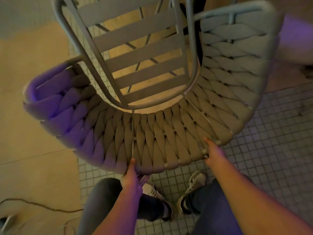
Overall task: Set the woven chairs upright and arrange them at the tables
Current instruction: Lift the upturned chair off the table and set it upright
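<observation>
A woven chair [152, 138] fills the view, seen from above, with a curved grey rope-woven backrest wrapping around a slatted metal seat [140, 55]. My left hand [132, 177] grips the near rim of the backrest from below, thumb on top. My right hand [212, 150] holds the same rim further right, fingers hooked over the weave. The chair's legs are hidden beneath the seat. Purple light tints the left armrest [55, 92].
My two feet in sneakers [193, 187] stand on small square floor tiles [271, 150] just behind the chair. Smooth tan flooring [33, 116] lies to the left, with a dark cable [42, 206] across it at the lower left.
</observation>
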A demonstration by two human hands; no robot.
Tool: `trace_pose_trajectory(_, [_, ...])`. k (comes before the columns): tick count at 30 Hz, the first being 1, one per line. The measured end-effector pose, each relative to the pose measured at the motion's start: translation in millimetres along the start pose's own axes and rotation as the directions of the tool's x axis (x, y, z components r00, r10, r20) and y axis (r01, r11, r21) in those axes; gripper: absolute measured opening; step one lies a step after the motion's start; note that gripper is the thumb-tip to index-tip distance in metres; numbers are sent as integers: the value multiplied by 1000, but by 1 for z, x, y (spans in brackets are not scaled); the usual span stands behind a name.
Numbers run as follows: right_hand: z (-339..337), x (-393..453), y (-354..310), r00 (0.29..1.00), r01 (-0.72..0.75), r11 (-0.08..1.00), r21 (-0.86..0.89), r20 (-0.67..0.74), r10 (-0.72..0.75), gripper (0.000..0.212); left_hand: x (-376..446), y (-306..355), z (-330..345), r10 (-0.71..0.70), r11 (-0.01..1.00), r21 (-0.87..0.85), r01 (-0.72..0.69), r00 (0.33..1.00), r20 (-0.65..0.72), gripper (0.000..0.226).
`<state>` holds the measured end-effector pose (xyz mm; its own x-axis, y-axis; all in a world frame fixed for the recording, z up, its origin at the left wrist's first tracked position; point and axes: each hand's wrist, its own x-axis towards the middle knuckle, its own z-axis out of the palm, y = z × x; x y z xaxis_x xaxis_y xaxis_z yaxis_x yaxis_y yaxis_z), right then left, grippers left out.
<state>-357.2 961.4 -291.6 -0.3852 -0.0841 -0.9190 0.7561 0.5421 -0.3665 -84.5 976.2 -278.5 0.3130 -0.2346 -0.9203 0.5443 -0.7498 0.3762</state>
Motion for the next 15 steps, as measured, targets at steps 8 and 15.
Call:
trace_pose_trajectory(8, [5, -96, -8, 995, 39, 997, -71, -92, -45, 66, -70, 71, -21, -68, 990, 119, 70, 998, -15, 39])
trace_pose_trajectory(15, [19, -150, -34, 996, 37, 997, -71, -74, -42, 56, -104, 111, -21, -132, 980, 143, 138, 990, -53, 53])
